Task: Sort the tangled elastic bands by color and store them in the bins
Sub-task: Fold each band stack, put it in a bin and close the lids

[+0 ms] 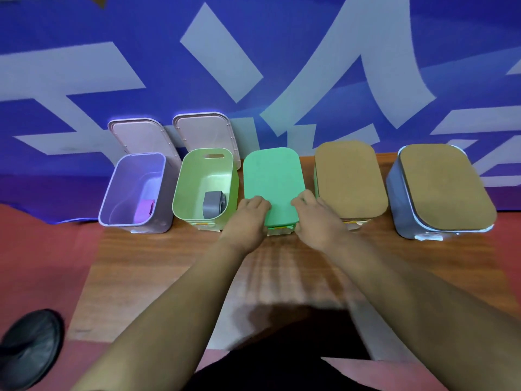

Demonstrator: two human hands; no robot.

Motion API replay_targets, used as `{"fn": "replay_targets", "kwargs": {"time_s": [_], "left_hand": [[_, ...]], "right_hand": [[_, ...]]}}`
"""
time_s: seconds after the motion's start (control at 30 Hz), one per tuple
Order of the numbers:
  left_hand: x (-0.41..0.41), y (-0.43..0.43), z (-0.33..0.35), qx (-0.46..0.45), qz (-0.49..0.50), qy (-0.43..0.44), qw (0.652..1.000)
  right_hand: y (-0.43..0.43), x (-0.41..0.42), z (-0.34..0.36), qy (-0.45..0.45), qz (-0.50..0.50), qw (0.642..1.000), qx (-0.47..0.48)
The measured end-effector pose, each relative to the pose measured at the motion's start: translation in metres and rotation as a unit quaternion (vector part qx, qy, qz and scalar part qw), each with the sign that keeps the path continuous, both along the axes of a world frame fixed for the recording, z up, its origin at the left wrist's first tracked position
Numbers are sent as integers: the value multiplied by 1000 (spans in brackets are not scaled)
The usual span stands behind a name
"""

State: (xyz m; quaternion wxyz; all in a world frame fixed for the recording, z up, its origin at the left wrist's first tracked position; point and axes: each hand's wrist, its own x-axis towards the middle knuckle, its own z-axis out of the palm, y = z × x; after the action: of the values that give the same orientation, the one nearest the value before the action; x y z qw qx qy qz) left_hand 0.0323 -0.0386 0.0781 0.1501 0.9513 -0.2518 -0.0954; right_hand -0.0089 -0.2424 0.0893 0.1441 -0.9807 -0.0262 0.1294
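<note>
Right now my left grip (248, 215) and right grip (317, 218) both sit on the near edge of the flat green plastic lid (272, 176), fingers bent over its top and holding the rim; the thumbs are hidden. That lid covers the middle bin of five lined up along the back of the wooden worktop (169, 263). Just left of it stands an open pale green plastic bin (180, 193) with a grey elastic band (212, 206) on its floor. Further left, an open lilac plastic bin (118, 187) holds a purple elastic band (144, 211). To the right sit two bins under brown lids, the outer one a blue-grey bin (394, 193). Two pale pink lids (141, 136) lean on the blue wall (84, 66) behind the open bins
</note>
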Motion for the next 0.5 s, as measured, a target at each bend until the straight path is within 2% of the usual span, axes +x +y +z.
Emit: {"fn": "replay_targets", "kwargs": {"time_s": [0.2, 0.33, 0.5], "left_hand": [[7, 2, -1, 6, 31, 37, 999], [29, 2, 11, 30, 58, 84, 994], [62, 2, 25, 167, 46, 91, 981]], "right_hand": [[0, -2, 7, -20, 18, 1000, -11], [1, 16, 24, 3, 40, 998, -40], [1, 38, 29, 26, 29, 998, -45]]}}
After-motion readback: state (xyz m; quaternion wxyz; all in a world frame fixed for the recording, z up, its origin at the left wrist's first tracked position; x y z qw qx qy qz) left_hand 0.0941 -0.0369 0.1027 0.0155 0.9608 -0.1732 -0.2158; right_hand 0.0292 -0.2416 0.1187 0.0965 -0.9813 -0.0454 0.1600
